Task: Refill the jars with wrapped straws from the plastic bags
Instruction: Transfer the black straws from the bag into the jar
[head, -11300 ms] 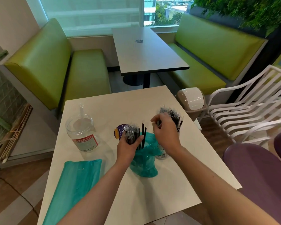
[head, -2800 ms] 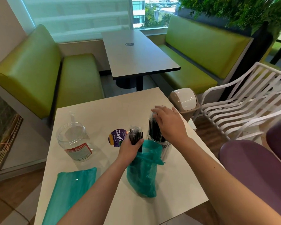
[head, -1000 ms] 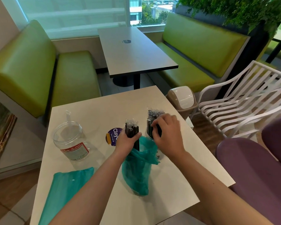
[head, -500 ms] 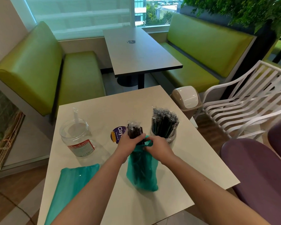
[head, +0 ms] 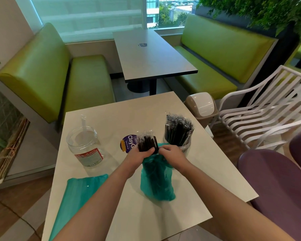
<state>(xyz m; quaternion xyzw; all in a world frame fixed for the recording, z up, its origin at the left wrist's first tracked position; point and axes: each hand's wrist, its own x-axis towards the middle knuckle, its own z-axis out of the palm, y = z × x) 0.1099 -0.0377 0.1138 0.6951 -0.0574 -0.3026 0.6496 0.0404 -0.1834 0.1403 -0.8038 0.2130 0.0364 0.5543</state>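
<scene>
A teal plastic bag (head: 157, 181) stands on the white table (head: 207, 176) with black wrapped straws (head: 147, 143) poking out of its top. My left hand (head: 139, 154) grips this bundle of straws at the bag's mouth. My right hand (head: 172, 153) pinches the bag's rim just to the right of it. Behind my right hand stands a clear jar (head: 185, 146) packed with wrapped black straws (head: 178, 130). A second clear jar (head: 84, 146) with a red label stands at the left and holds a single clear straw.
Another teal bag (head: 76, 200) lies flat at the table's front left. A purple round sticker (head: 129, 143) sits behind my left hand. Off the table's right side are a small swing-lid bin (head: 201, 105), a white slatted chair (head: 261, 112) and a purple seat (head: 276, 185).
My right hand left the full jar's straws and came down to the teal bag's rim. My left hand kept its grip on the bundle in the bag.
</scene>
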